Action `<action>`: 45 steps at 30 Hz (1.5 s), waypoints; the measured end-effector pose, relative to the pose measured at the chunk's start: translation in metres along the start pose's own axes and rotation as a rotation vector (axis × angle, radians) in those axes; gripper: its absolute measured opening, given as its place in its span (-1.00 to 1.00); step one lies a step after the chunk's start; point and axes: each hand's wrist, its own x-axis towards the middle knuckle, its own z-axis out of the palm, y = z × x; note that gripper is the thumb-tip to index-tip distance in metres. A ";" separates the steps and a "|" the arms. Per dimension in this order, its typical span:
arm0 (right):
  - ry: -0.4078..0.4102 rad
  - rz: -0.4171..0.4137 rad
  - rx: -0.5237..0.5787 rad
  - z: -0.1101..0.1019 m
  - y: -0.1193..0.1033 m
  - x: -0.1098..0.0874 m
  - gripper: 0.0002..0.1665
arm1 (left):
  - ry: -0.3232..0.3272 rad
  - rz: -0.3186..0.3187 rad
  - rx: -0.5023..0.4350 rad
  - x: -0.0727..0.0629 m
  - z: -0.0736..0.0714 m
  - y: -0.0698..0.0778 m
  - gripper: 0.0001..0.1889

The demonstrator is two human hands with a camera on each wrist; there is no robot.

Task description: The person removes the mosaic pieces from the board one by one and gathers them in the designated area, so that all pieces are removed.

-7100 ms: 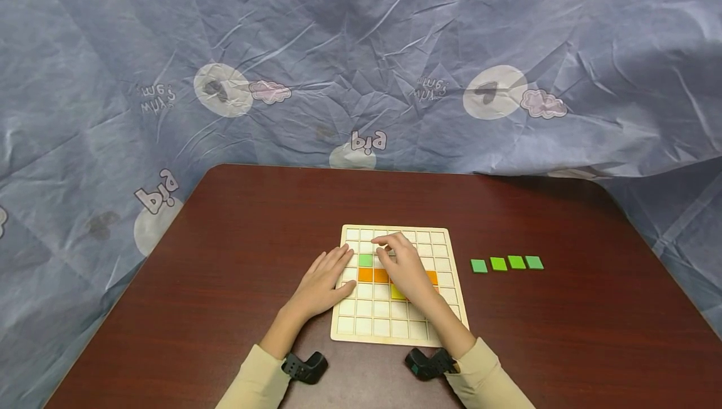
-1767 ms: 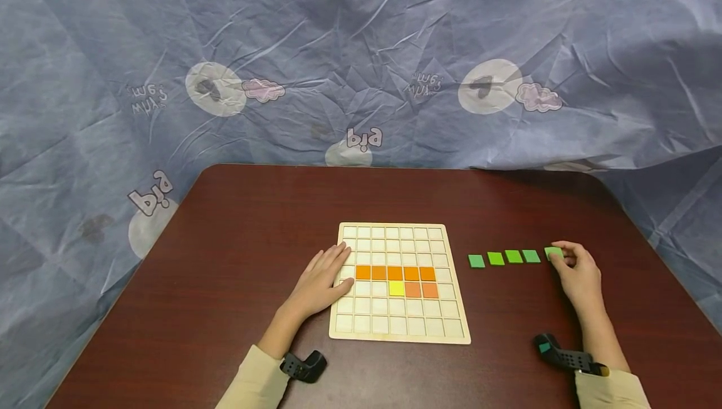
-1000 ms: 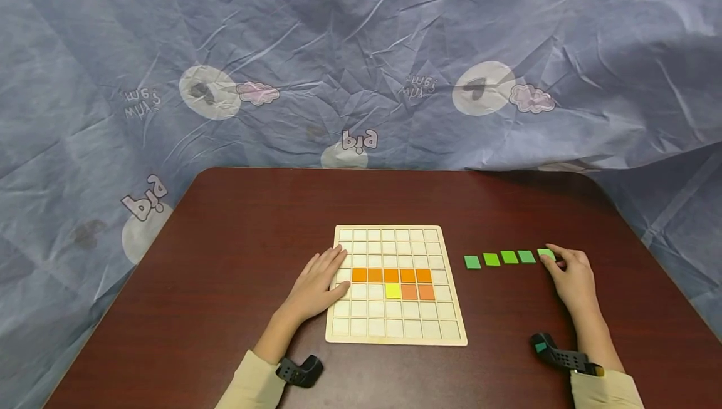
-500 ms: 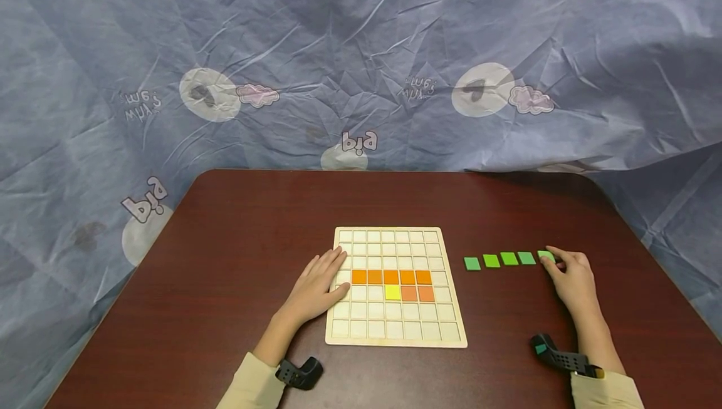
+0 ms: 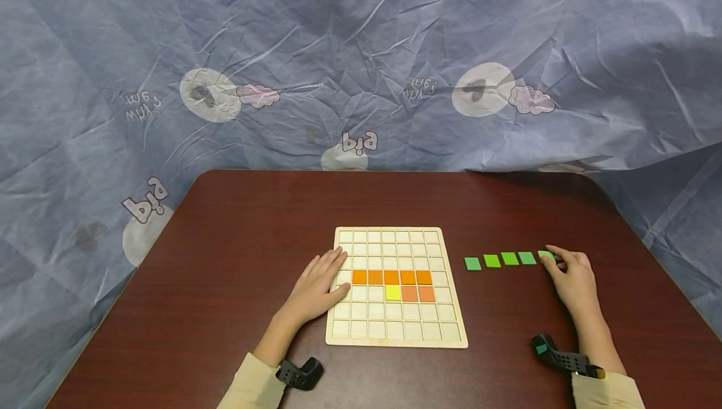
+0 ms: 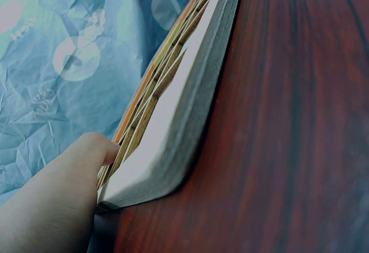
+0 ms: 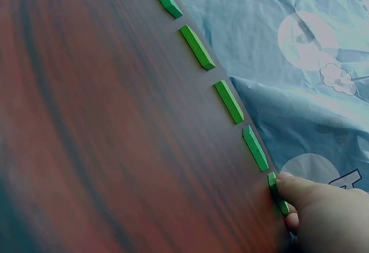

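A pale wooden grid board lies on the table, with a row of orange tiles in it. Below that row sit one yellow tile and two salmon tiles. My left hand rests on the board's left edge, fingers extended and thumb on the grid. To the right of the board, my right hand pinches a light green tile between thumb and fingers. That tile is at the right end of a line of green tiles; in the right wrist view the thumb partly covers it.
The dark red-brown table surrounds the board. Behind it hangs a grey-blue printed cloth. Each wrist wears a black camera band, on the left and on the right.
Seven seconds ago my right hand was over the board, where a light green tile lay above the orange row. That cell is now bare; a light green tile ends the right-hand line. Recently both hands stay still.
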 end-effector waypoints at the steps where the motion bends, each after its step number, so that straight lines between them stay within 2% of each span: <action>1: -0.001 0.005 0.003 0.000 0.000 0.000 -0.46 | 0.002 0.002 0.000 0.000 0.000 0.000 -0.32; 10: -0.015 0.024 0.014 0.001 0.000 -0.003 -0.44 | 0.009 0.005 0.005 -0.001 0.001 -0.001 -0.32; 16: 0.008 0.033 0.032 0.001 0.000 -0.003 -0.44 | 0.014 0.009 0.007 0.000 0.001 -0.001 -0.32; 24: 0.144 0.039 0.087 -0.002 -0.009 -0.002 -0.56 | 0.015 0.010 0.011 0.000 0.001 -0.001 -0.32; 26: 0.166 0.023 0.092 -0.004 -0.017 0.000 -0.58 | 0.016 0.010 0.009 0.000 0.001 -0.001 -0.32; 30: 0.160 -0.036 0.109 -0.003 -0.040 0.001 -0.60 | 0.009 0.002 0.010 0.000 0.002 -0.001 -0.32; 36: 0.157 -0.167 0.129 0.009 -0.082 -0.004 -0.69 | 0.000 0.000 0.005 -0.001 0.001 0.000 -0.32; 40: 0.097 -0.235 0.162 0.019 -0.108 -0.013 -0.71 | 0.000 0.001 0.006 -0.001 0.001 -0.001 -0.32; 45: 0.015 -0.267 0.189 0.033 -0.132 -0.027 -0.72 | -0.004 0.001 0.011 -0.001 0.001 -0.001 -0.32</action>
